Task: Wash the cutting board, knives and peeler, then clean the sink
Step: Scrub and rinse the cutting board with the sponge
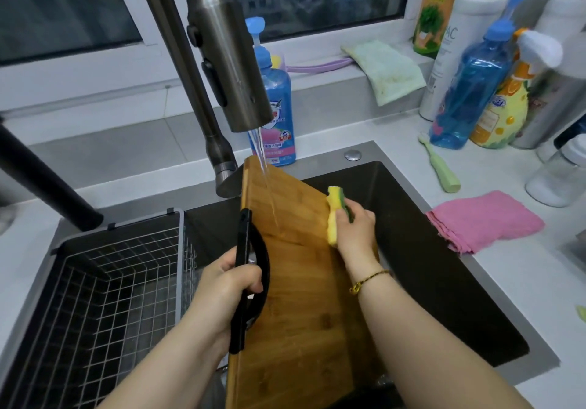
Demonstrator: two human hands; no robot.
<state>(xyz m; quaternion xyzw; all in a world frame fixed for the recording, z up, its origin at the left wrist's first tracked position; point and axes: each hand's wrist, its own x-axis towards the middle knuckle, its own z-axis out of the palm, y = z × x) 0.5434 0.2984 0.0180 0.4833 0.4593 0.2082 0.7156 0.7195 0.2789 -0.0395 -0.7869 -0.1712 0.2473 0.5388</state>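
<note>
Left grip (228,285) holds cutting board (301,307), right grip (355,228) sponge (333,215); faucet (231,69) overhead.

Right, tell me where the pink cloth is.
In the head view, the pink cloth lies folded on the white counter right of the sink, just nearer the person than the green brush.

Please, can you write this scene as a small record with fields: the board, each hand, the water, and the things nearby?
Board: cutting board, wooden, held tilted over the sink
Left: left hand grips the black handle at the board's left edge
Right: right hand holds a yellow and green sponge against the board's right edge
Water: faucet is running; water falls on the board's upper end
Nearby: wire basket in the sink's left part; pink cloth on the counter at right
</note>
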